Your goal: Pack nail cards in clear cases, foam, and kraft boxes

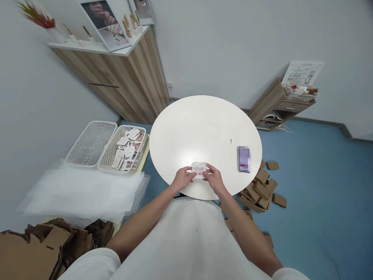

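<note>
A small clear case [199, 170] with pinkish pieces inside is held between my two hands over the near part of the round white table [204, 128]. My left hand [183, 178] grips its left side, thumb on the near left part. On the right side my right hand [213, 178] is closed on the same case, thumb at its near right part. The undersides of the fingers are hidden. To the right on the table lies a purple item [244, 159], blurred by pixelation.
White baskets, one [124, 149] full of small packets, the other [90, 144] see-through, stand left beside white sheets [84, 192]. Cardboard [32, 249] is at lower left; small boxes [262, 188] lie on the floor right. Wooden cabinets [116, 81] stand behind.
</note>
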`<state>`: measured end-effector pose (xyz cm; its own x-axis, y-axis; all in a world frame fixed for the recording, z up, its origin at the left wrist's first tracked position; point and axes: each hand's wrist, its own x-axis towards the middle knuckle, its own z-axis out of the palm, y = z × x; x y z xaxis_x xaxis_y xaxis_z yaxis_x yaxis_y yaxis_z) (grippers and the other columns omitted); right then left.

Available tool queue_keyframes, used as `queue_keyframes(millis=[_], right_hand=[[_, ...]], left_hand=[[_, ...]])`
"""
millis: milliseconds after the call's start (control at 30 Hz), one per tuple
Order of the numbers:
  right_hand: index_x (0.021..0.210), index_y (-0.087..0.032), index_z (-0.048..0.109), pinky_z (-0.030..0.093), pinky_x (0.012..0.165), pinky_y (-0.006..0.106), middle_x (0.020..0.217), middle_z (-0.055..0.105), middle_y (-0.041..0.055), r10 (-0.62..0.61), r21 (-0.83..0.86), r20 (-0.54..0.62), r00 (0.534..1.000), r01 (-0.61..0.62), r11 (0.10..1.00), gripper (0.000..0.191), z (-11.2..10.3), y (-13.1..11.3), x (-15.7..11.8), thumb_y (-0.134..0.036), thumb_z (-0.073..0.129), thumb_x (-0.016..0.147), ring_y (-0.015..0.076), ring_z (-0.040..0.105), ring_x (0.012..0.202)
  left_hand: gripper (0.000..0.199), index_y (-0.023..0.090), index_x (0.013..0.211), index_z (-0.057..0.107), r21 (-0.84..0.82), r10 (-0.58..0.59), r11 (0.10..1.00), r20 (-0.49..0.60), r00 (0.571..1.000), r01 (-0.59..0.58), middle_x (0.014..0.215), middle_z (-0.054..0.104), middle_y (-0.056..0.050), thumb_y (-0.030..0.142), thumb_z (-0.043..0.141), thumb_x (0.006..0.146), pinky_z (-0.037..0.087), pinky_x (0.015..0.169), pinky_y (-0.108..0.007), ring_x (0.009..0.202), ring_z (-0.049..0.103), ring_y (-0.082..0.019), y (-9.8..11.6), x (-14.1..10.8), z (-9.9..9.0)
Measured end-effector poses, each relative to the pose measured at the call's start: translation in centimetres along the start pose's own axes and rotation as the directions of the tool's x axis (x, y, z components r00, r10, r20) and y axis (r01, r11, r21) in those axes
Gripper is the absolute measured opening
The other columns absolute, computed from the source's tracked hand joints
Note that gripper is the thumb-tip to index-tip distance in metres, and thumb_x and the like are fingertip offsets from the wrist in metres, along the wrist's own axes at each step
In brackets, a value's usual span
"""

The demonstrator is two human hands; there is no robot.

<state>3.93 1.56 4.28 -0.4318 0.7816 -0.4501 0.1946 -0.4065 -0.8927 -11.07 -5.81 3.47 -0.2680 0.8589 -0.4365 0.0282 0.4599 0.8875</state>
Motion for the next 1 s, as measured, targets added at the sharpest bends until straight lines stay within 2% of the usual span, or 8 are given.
queue_keyframes(millis=[100,167,300,500,700,867,1000], right_hand=[[0.113,-0.023,0.046,0.052,0.067,0.035,0.085,0.056,0.0007,-0.01,0.015,-0.014,1.0,0.01,1.0,0.052,0.3,0.0,1.0,-0.034,0.062,0.065,0.0152,0.061,0.072],[0.109,-0.024,0.044,0.053,0.066,0.034,0.085,0.056,0.0004,-0.01,0.036,-0.018,1.0,0.011,0.999,0.05,0.6,0.1,1.6,-0.035,0.062,0.065,0.0154,0.061,0.073],[0.101,-0.025,0.043,0.052,0.065,0.033,0.085,0.056,-0.0002,-0.013,0.066,0.029,1.0,0.011,0.998,0.042,1.6,0.0,2.4,-0.036,0.062,0.065,0.0152,0.06,0.074],[0.103,-0.024,0.042,0.049,0.071,0.035,0.097,0.053,0.0031,-0.065,0.009,0.145,0.987,0.064,0.998,0.04,4.7,0.1,3.7,-0.036,0.059,0.068,0.014,0.059,0.075],[0.113,-0.025,0.043,0.045,0.079,0.036,0.115,0.045,0.007,-0.13,-0.113,0.212,0.969,0.156,0.981,0.047,8.5,0.5,5.3,-0.034,0.058,0.069,0.0188,0.045,0.101],[0.123,-0.028,0.037,0.045,0.077,0.034,0.115,0.042,0.0065,-0.086,-0.209,0.222,0.971,0.133,0.969,0.056,11.9,1.1,7.0,-0.033,0.057,0.07,0.0176,0.044,0.097],[0.126,-0.029,0.034,0.045,0.077,0.033,0.117,0.04,0.0055,-0.011,-0.286,0.233,0.972,0.079,0.955,0.063,14.6,1.7,8.7,-0.033,0.059,0.068,0.0165,0.046,0.094]], left_hand=[[0.049,0.016,0.113,0.049,-0.036,0.028,0.999,-0.099,0.995,-0.032,0.076,0.067,-0.005,0.044,0.055,0.073,0.046,0.07,-0.031,0.068,0.063,-0.017,-0.4,0.2,0.3],[0.05,0.018,0.119,0.044,-0.055,0.05,0.997,-0.192,0.98,-0.062,0.09,0.065,-0.008,0.043,0.051,0.077,0.045,0.075,-0.032,0.08,0.062,-0.017,-0.7,0.1,0.4],[0.044,0.021,0.119,0.045,-0.011,0.102,0.994,-0.319,0.942,-0.111,0.119,0.05,-0.009,0.042,0.046,0.08,0.045,0.078,-0.03,0.097,0.054,-0.017,-0.9,-1.0,-0.3],[0.04,0.022,0.116,0.05,-0.02,0.079,0.995,-0.387,0.918,-0.094,0.113,0.05,-0.008,0.038,0.048,0.08,0.046,0.076,-0.028,0.094,0.052,-0.016,-1.5,-2.1,-2.2],[0.043,0.024,0.12,0.047,-0.069,0.022,0.996,-0.463,0.886,-0.061,0.113,0.046,-0.008,0.04,0.047,0.08,0.046,0.072,-0.026,0.097,0.05,-0.017,-2.7,-1.2,-5.4],[0.047,0.024,0.123,0.044,-0.073,-0.04,0.997,-0.465,0.884,0.007,0.115,0.04,-0.009,0.043,0.045,0.08,0.046,0.074,-0.027,0.1,0.048,-0.018,-4.1,0.4,-9.0],[0.048,0.024,0.124,0.042,-0.019,-0.044,0.999,-0.458,0.888,0.04,0.111,0.041,-0.008,0.043,0.045,0.08,0.045,0.076,-0.029,0.097,0.047,-0.018,-5.5,2.5,-12.0]])
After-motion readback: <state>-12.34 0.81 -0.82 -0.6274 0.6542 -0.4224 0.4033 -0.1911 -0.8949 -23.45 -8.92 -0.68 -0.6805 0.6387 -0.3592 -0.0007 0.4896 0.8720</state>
